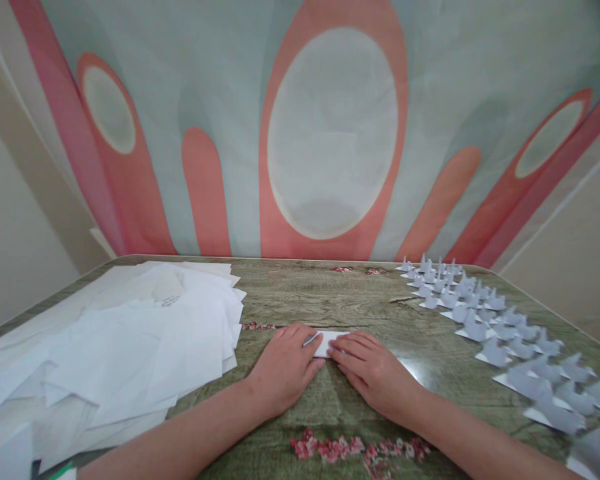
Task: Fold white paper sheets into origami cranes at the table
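Note:
A small white folded paper (326, 344) lies on the table in front of me, its visible part a narrow strip. My left hand (287, 367) holds its left end, fingers closed over the paper and thumb at the near side. On the right end, my right hand (369, 368) presses down with its fingers together. Both hands cover the ends of the strip, so only the middle shows. A thin dark line shows beside the left fingertips; I cannot tell what it is.
Many loose white sheets (130, 353) overlap in a wide pile at the left. Rows of white folded paper figures (495, 350) with pointed tips run along the right side. The wood-patterned table (310, 293) meets a pink and grey-green backdrop (243, 133) at its far edge.

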Available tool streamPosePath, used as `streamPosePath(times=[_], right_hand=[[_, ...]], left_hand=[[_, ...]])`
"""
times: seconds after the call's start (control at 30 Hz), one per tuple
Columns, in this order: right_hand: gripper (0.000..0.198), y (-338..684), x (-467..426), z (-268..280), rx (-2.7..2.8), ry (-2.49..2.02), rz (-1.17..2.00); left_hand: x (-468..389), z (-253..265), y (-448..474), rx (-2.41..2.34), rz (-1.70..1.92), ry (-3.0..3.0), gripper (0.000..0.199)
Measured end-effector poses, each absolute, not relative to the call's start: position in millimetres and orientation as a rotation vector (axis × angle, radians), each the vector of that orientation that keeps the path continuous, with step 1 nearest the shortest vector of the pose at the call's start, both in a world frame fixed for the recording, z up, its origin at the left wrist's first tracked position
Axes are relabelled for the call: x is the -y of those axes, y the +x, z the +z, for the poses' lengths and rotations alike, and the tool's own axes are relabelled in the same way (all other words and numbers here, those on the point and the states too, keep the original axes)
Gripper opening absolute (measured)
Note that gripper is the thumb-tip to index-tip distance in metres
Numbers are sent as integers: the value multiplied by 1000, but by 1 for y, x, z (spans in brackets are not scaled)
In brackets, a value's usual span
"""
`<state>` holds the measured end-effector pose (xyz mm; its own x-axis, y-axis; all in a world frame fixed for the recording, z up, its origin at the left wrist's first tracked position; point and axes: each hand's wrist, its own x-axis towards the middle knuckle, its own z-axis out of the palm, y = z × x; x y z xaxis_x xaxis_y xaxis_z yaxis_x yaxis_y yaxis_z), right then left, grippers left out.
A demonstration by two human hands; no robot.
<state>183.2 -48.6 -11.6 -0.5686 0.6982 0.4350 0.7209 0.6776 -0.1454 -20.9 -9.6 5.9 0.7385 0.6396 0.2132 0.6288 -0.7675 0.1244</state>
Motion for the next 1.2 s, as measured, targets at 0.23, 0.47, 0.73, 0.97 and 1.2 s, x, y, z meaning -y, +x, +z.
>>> streamPosePath(times=[0.23,0.47,0.73,0.97,1.2], right_hand=[[29,184,48,-12,2435,-1091,-90],[29,182,50,-8,2476,-1139,-94],[30,181,63,3,2633,-1355,-283],[22,182,73,10,2633,-1604,-484],[19,185,68,11,2528,-1566,-528]], left_hand=[[15,0,-19,-1035,329,3003,37],[17,1,-19,-1042,315,3023,37],[19,6,-19,-1038,257,3036,39],[18,9,-20,-1027,211,3035,41],[18,8,-20,-1024,246,3040,40]])
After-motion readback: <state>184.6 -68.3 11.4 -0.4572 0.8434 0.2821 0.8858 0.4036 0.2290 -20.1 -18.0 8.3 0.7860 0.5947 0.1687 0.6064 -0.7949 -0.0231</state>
